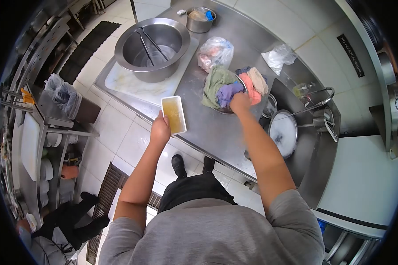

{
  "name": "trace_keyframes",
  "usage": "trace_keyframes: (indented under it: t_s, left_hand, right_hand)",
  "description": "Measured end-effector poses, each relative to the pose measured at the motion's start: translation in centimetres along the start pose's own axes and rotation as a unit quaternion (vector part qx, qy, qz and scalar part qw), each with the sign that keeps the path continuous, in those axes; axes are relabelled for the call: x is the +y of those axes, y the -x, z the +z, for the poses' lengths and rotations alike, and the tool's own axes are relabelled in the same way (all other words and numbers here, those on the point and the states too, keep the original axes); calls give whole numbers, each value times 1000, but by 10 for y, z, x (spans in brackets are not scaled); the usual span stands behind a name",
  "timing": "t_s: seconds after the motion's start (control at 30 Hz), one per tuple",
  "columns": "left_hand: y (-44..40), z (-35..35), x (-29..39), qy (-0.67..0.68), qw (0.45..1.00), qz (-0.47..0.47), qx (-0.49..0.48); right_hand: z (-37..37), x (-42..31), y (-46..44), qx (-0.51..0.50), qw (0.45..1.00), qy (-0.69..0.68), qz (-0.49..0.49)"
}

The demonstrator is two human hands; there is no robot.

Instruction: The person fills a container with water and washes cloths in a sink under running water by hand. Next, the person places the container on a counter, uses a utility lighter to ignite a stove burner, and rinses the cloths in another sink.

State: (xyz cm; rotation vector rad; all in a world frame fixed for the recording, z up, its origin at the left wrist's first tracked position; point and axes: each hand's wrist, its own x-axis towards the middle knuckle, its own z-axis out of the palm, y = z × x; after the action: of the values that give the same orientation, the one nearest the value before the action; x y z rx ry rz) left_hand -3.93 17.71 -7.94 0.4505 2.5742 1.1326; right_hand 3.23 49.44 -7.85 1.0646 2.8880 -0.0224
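Observation:
My left hand grips the side of a white rectangular tub with yellowish liquid in it, held by the counter's front edge. Several cloths are heaped in a metal bowl on the counter: a green cloth, a purple cloth, a coral cloth and a beige cloth. On this heap, my right hand is closed at the purple cloth, its fingertips partly hidden. Most of the bowl is covered by the cloths.
A large steel pot with black-handled tongs stands on a white board. Behind the cloths lies a knotted plastic bag. At right, a sink holds a pan of foamy water. Another person's dark-clad legs show lower left.

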Motion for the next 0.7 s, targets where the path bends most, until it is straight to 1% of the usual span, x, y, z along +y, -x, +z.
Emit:
trace_keyframes:
  t_s: [0.07,0.17,0.27,0.37,0.4,0.47,0.57,0.6,0.67,0.7]
  left_hand:
    - [-2,0,2,-5,1000,2,-18]
    - [-4,-3,5,-15,998,-6,-58]
    - [4,-3,4,-13,1000,10,17]
    - [6,-4,-11,-38,994,55,83]
    - [10,-10,-4,-23,995,44,83]
    - [18,-33,23,7,996,26,79]
    - [17,-39,55,27,991,82,107]
    - [15,-38,73,57,989,95,96]
    - [15,-23,114,117,983,120,70]
    - [13,-7,131,151,975,153,58]
  right_hand:
    - [-14,11,-10,-31,997,-69,1]
    - [-60,30,-16,-28,981,-193,6]
    - [-100,52,-28,29,974,-225,-16]
    - [-148,78,-25,122,938,-322,32]
    - [-166,86,-21,112,910,-396,48]
    - [-201,104,-4,93,836,-536,78]
    - [-245,146,16,131,772,-616,85]
    - [-257,163,23,132,747,-648,66]
    - [-260,208,30,185,661,-726,38]
    - [-256,228,33,184,631,-750,72]
